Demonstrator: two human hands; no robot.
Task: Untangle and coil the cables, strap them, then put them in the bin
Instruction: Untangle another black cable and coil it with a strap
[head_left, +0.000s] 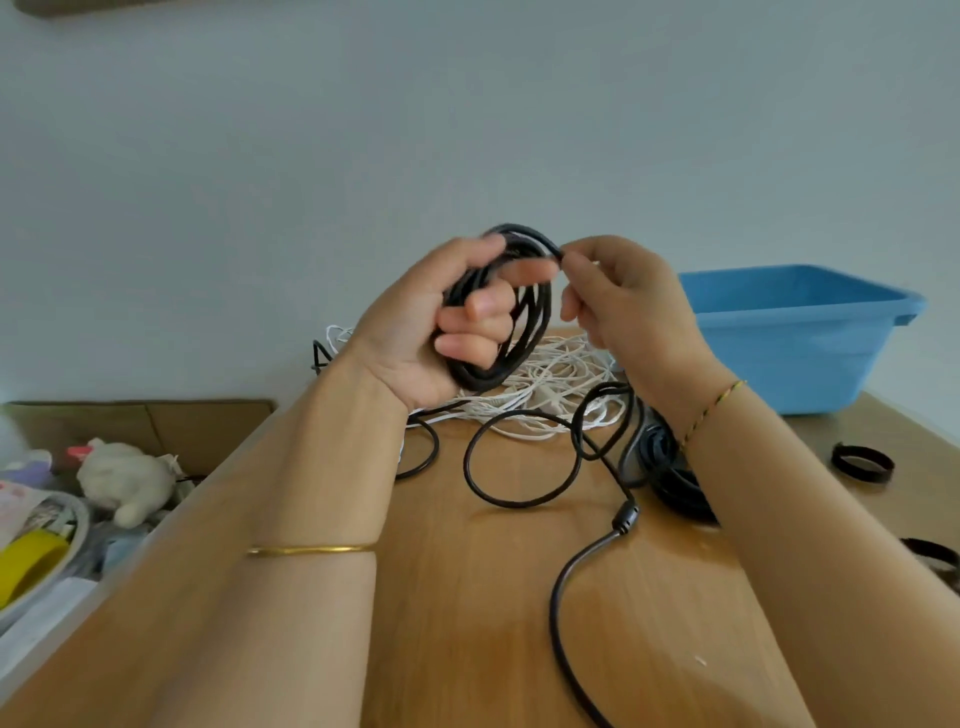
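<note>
My left hand (441, 317) grips a coil of black cable (524, 332), held upright above the wooden table (467, 623). My right hand (623, 296) pinches the same cable at the coil's top right. More black cable (519, 462) lies in loose loops on the table and trails toward the front edge past a ferrite bead (626, 517). Behind it sits a tangled pile of white cable (556, 384). A blue bin (795, 332) stands at the back right. Two black straps, one (862, 463) and another (932, 558), lie by the right edge.
Another bundle of black cable (670, 467) lies partly hidden under my right forearm. Left of the table is a cardboard box (156, 426) and clutter, including a white soft toy (127, 480) and a yellow tape roll (26, 564). A pale wall is behind.
</note>
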